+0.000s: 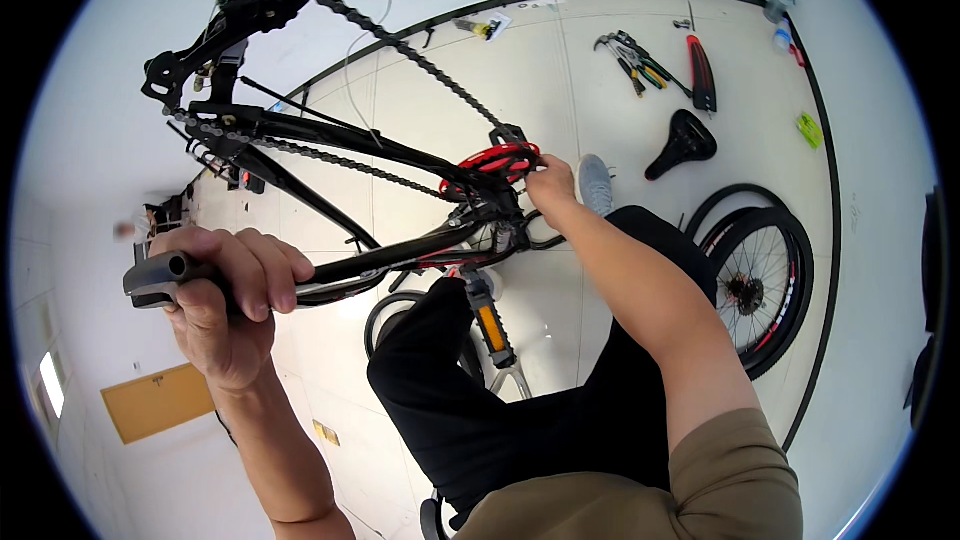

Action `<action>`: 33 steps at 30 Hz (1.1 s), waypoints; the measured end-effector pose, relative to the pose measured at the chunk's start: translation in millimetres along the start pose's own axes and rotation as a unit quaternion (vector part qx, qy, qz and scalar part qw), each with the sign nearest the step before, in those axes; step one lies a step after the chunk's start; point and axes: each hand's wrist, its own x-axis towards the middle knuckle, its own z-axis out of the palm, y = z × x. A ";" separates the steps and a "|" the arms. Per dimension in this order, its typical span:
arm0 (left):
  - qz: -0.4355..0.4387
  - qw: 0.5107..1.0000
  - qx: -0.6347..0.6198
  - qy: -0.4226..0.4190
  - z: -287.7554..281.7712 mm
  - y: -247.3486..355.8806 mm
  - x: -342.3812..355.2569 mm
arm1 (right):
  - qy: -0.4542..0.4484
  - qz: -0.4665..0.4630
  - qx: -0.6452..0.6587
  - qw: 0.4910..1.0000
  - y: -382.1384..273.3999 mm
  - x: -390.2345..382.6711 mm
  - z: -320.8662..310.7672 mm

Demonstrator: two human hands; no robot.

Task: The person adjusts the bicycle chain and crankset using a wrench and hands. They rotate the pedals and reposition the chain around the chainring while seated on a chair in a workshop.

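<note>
A black bicycle frame (pixel 330 130) lies across the view at an angle, its chain (pixel 420 55) looped from the rear derailleur (pixel 255 2) to the red chainring (pixel 490 160). My left hand (pixel 235 295) is wrapped round a black tube end of the frame at the lower left. My right hand (pixel 550 190) has its fingers curled at the right edge of the chainring and crank, fingertips partly hidden. A pedal with orange reflectors (pixel 488 320) hangs below the bottom bracket, beside my bent left knee.
On the tiled floor (pixel 500 70) are hand tools (pixel 640 65), a red-and-black mudguard (pixel 700 75), a black saddle (pixel 680 145), wheels (pixel 750 295), bottles (pixel 780 0) and small packets. A tan board (pixel 155 402) is at the lower left; a blurred person (pixel 128 230) is far left.
</note>
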 end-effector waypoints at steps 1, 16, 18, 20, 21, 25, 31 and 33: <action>0.001 1.000 -0.002 -0.009 0.5 0.4 0.9 | -0.009 -0.003 -0.010 1.000 5.0 5.1 0.9; 0.001 0.999 -0.033 0.009 2.9 1.2 -2.0 | -0.015 -0.040 -0.053 0.998 23.6 23.1 0.5; 0.010 0.999 -0.028 -0.014 4.2 -4.8 1.0 | 0.020 -0.049 -0.039 0.998 22.9 28.7 -8.1; 0.008 1.000 -0.027 -0.002 4.8 -3.9 -1.0 | 0.041 -0.049 -0.042 0.997 17.4 31.2 -11.3; 0.005 1.000 -0.023 0.004 4.4 -1.3 -1.7 | 0.047 -0.049 -0.041 0.997 12.6 30.7 -11.4; 0.002 1.000 -0.010 -0.002 -0.3 0.3 -1.3 | 0.056 -0.106 -0.019 0.993 10.1 43.5 -27.0; 0.007 1.000 -0.007 0.010 2.7 -4.1 -2.8 | -0.014 -0.184 -0.096 0.978 -8.5 37.0 -52.6; 0.002 1.000 0.004 0.013 -3.4 -3.3 -5.6 | -0.060 -0.201 -0.178 0.961 -22.3 31.5 -64.7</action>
